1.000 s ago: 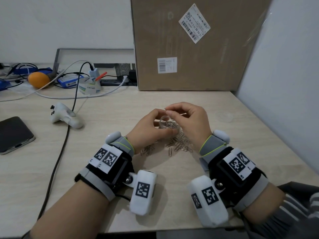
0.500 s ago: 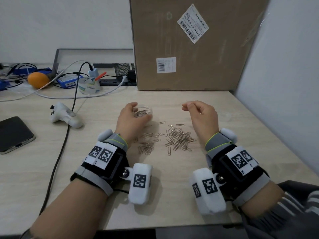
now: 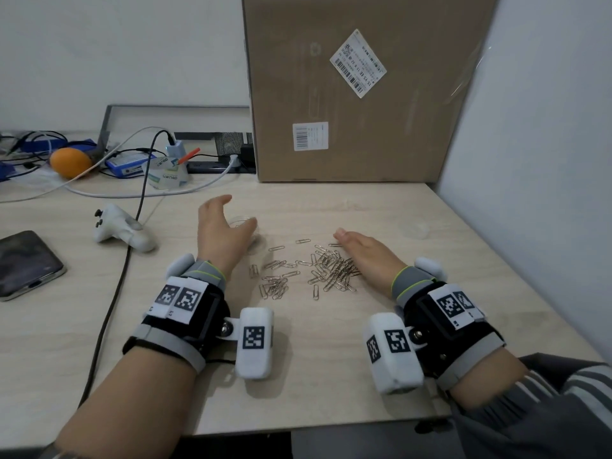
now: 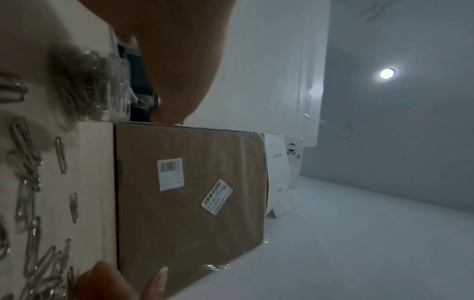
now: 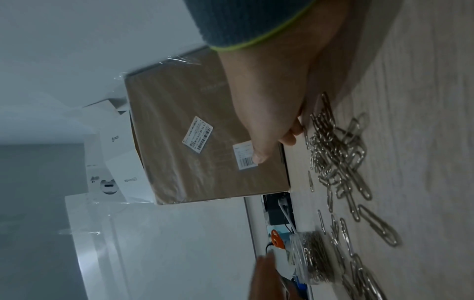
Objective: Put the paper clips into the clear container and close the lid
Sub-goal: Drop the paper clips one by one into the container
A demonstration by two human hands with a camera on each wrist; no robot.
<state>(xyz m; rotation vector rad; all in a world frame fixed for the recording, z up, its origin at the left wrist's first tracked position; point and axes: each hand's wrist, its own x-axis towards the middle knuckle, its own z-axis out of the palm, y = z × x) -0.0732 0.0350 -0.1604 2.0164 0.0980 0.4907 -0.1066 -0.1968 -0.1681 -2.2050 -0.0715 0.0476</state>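
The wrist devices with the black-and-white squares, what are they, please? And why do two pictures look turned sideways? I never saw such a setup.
They are cameras strapped to a person's wrists; a third sits on the head. The head view looks down at the desk. The two sideways pictures come from the wrist cameras, looking along each hand. Loose clips lie between the hands. The left hand is spread open beside the clear container, which has clips inside. The right hand rests beside the pile, holding nothing. The lid lies far right, still off.
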